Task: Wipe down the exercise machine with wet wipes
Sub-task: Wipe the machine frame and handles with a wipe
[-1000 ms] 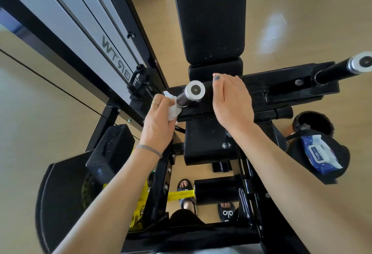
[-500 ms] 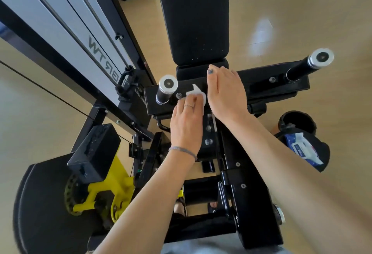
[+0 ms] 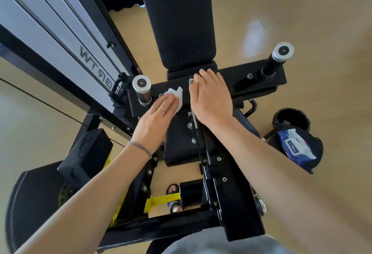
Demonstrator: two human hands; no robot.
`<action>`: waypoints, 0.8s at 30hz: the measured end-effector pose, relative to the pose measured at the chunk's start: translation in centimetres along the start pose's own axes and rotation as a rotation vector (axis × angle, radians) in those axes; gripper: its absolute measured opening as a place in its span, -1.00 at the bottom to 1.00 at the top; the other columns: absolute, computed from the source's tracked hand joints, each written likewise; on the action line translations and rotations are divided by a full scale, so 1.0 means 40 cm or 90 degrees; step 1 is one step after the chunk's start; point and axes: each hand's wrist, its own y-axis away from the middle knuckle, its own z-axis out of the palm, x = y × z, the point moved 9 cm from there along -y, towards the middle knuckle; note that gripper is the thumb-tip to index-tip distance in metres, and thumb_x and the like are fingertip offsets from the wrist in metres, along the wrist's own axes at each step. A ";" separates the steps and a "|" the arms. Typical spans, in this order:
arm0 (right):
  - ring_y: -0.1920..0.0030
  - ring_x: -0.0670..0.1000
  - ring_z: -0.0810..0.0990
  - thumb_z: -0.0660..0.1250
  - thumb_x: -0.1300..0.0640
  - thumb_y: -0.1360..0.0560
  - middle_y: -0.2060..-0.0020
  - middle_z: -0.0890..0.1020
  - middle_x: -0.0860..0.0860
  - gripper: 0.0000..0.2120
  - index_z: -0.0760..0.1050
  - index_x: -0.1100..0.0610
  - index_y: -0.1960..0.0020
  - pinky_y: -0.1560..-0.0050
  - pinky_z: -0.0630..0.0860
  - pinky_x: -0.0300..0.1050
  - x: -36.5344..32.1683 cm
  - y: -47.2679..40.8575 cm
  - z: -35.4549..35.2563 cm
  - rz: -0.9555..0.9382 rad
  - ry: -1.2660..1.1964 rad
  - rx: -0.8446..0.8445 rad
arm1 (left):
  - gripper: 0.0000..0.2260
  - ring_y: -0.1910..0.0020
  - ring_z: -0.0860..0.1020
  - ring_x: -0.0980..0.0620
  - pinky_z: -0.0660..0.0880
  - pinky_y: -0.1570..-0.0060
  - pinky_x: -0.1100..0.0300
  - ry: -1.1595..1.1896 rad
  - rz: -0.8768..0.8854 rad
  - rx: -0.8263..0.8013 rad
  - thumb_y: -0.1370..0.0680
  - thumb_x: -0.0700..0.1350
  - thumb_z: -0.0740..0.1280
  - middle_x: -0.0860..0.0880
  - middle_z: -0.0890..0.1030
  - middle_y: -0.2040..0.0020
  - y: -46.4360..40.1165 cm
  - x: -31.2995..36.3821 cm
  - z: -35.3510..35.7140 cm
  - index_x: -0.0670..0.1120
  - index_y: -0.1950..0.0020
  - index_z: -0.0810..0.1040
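The left hand [image 3: 156, 119] presses the wet wipe [image 3: 176, 95] flat under straight fingers on the crossbar [image 3: 237, 79], right hand [image 3: 211, 98] spread alongside.

Black steel exercise machine [image 3: 237, 81]: upright padded back [image 3: 178, 20] at 12 o'clock, horizontal crossbar below it, chrome-capped handles at 10 o'clock [image 3: 141, 88] and 2 o'clock [image 3: 278, 57]. White wet wipe [image 3: 176, 95], crumpled, flat against crossbar just right of left handle. Blue wet-wipe pack [image 3: 295, 147] lying at 4 o'clock.
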 end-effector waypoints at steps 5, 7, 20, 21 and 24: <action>-0.54 0.12 0.30 -0.20 -0.06 -0.68 -0.46 0.46 0.12 -0.39 0.44 0.18 -0.46 -0.59 0.12 0.07 -0.005 0.003 0.003 -0.008 0.008 -0.009 | -0.40 -0.58 0.19 0.00 0.26 -0.46 0.13 0.026 0.053 -0.024 -0.54 -0.37 0.21 -0.07 0.24 -0.59 -0.097 0.034 -0.004 -0.14 -0.59 0.25; -0.53 0.11 0.32 -0.16 -0.05 -0.70 -0.45 0.48 0.11 -0.43 0.45 0.18 -0.45 -0.59 0.12 0.06 0.002 0.001 -0.002 -0.007 0.006 0.002 | -0.37 -0.58 0.20 -0.03 0.33 -0.46 0.05 0.019 0.027 -0.037 -0.50 -0.41 0.18 -0.10 0.24 -0.59 -0.086 0.003 0.003 -0.15 -0.59 0.25; -0.52 0.12 0.33 -0.15 -0.04 -0.71 -0.44 0.49 0.11 -0.44 0.46 0.19 -0.45 -0.58 0.12 0.06 0.003 -0.001 0.006 -0.017 0.012 0.024 | -0.77 -0.02 0.38 0.13 0.41 0.07 0.30 0.305 -0.570 0.227 -0.61 -0.30 0.23 -0.13 0.47 -0.22 0.213 -0.103 0.016 -0.18 -0.26 0.49; -0.52 0.12 0.33 -0.15 -0.04 -0.71 -0.44 0.49 0.11 -0.44 0.46 0.19 -0.45 -0.58 0.12 0.06 0.003 0.000 0.007 -0.017 0.011 0.024 | -0.78 -0.01 0.41 0.09 0.40 0.12 0.26 0.396 -0.695 0.207 -0.63 -0.24 0.20 -0.14 0.49 -0.21 0.237 -0.130 0.060 -0.17 -0.27 0.46; -0.52 0.12 0.34 -0.17 -0.06 -0.70 -0.44 0.49 0.11 -0.42 0.46 0.18 -0.44 -0.59 0.14 0.06 0.000 0.000 0.005 -0.016 0.016 0.033 | -0.74 -0.02 0.54 0.01 0.60 -0.03 0.12 0.710 -0.946 0.108 -0.66 -0.13 0.17 -0.10 0.50 -0.20 0.249 -0.144 0.189 -0.01 -0.36 0.39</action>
